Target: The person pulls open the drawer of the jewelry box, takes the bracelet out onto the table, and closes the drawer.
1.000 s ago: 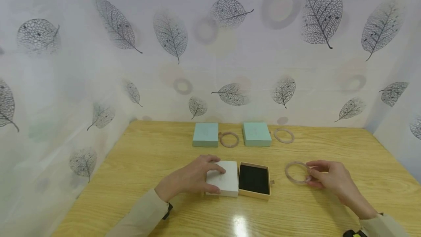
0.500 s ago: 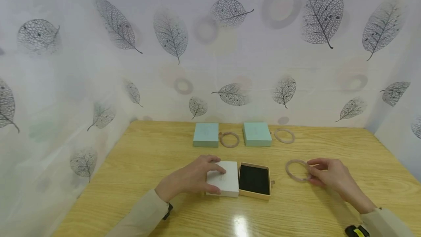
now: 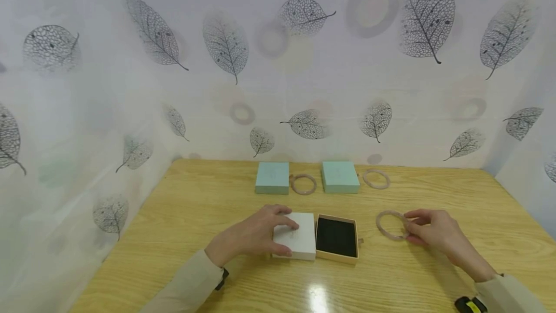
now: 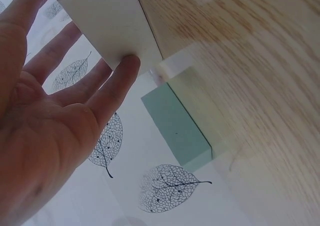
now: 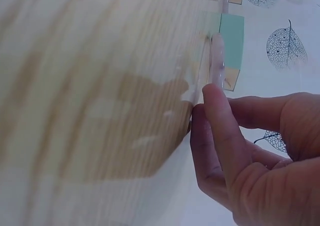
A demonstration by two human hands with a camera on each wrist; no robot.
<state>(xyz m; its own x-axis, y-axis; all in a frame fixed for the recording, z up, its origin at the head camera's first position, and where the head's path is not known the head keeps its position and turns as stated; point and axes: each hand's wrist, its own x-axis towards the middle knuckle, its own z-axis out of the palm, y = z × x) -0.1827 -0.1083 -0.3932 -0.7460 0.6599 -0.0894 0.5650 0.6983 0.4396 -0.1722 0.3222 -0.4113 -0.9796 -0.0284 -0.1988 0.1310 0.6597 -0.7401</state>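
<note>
My left hand grips a white box sleeve, thumb at its near side and index fingertip on its top. In the left wrist view a fingertip presses on the white sleeve. Against the sleeve's right side lies a tan tray with black lining and a small tab at its right. Right of the tray, my right hand pinches a pale, translucent bangle by its right edge. The right wrist view shows this bangle edge-on, close to the tabletop, between thumb and fingers.
Two mint-green boxes stand along the back of the wooden table. One bangle lies between them; another bangle lies right of the right-hand box. Leaf-patterned sheeting rises behind and at the sides.
My right hand and the bangle have shifted only slightly, with the fingers resettled at its right edge. My left hand, the white sleeve and the tray have stayed in place.
</note>
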